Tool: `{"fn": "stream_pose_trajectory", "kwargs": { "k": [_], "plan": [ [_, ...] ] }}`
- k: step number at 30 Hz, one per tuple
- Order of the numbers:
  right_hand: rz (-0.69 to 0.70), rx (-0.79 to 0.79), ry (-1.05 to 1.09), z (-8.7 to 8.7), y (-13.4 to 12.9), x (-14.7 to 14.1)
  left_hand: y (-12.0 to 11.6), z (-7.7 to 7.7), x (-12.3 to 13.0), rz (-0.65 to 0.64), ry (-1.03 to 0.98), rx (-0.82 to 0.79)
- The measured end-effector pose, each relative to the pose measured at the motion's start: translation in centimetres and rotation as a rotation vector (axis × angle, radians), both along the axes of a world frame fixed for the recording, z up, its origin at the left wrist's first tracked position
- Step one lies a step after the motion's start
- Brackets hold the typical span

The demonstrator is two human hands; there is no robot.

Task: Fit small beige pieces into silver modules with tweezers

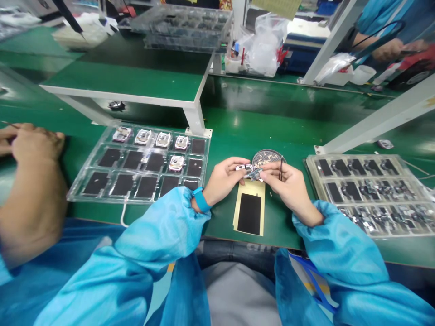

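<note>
My left hand, with a blue band at the wrist, pinches a small silver housing like a watch case. My right hand is closed on a small grey electronic part against the housing; whether the two are joined I cannot tell. Dark tweezers stick up between the right fingers. Beneath both hands lies a pale yellow sheet with a black rectangle on it. Just behind them sits a round dish of tiny pale pieces.
At left, a clear tray carries several silver housings. Another tray at right holds several electronic parts. A raised shelf stands behind the left tray. A co-worker's arm rests at far left; another person's hand is across the bench.
</note>
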State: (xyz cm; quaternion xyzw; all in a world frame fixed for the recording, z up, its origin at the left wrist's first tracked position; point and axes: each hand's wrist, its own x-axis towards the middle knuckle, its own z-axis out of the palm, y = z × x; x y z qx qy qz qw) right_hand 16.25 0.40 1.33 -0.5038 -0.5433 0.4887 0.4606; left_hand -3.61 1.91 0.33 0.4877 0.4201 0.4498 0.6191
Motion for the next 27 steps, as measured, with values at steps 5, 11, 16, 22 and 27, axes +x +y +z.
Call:
{"fn": "stream_pose_trajectory", "kwargs": {
  "k": [5,11,16,22,27],
  "plan": [
    [0.012,0.011,0.013,0.1,-0.1,0.3,-0.1,-0.6,0.2,0.014,0.055,0.038],
    [0.152,-0.031,-0.027,0.1,-0.1,0.3,0.1,-0.8,0.0,-0.004,0.018,0.025],
    [0.203,-0.064,-0.075,0.3,-0.2,0.2,0.1,-0.9,0.0,0.032,0.007,0.010],
    [0.123,-0.020,-0.025,-0.2,-0.1,0.2,0.1,-0.2,0.0,0.071,0.001,-0.021],
    [0.018,0.014,-0.017,-0.5,-0.2,-0.5,-0.3,0.5,-0.2,0.038,0.042,0.084]
  ]
}}
